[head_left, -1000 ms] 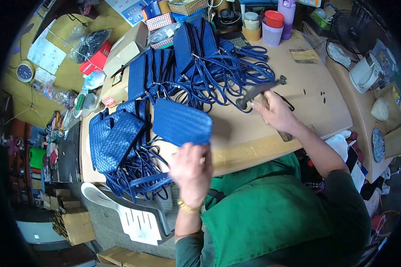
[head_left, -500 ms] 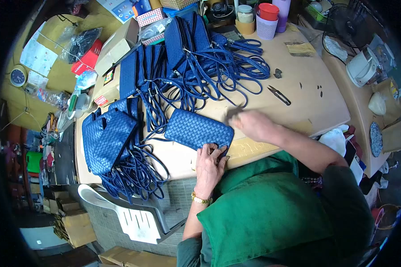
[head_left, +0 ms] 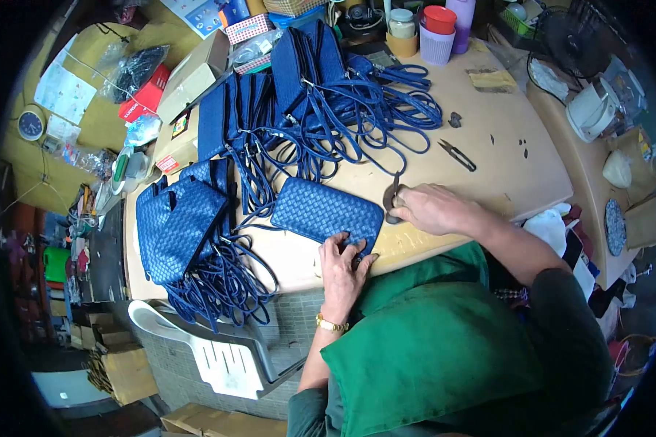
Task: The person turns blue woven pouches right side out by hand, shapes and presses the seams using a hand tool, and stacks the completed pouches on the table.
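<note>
A blue woven pouch [head_left: 326, 209] lies flat near the table's front edge. My left hand [head_left: 342, 271] rests on its lower right corner, fingers apart and pressing it down. Just right of the pouch, my right hand [head_left: 431, 208] is closed around a hammer [head_left: 393, 198], whose dark head shows beside the pouch's right edge; its handle is mostly hidden by the hand. Behind the pouch stand several blue pouches [head_left: 295, 69] with long straps [head_left: 342, 120]. Another pile of blue woven pouches [head_left: 178, 229] sits at the left, straps hanging over the edge.
Small thread snips [head_left: 458, 156] and a dark lump [head_left: 455, 119] lie on the table [head_left: 481, 186] behind my right hand. A purple cup with a red lid [head_left: 437, 44] and a jar [head_left: 401, 33] stand at the back. A white chair [head_left: 226, 364] is below the table's left front.
The pouch came down flat onto the table from my raised left hand. That hand now lies on its corner. My right hand has lowered the hammer to beside the pouch.
</note>
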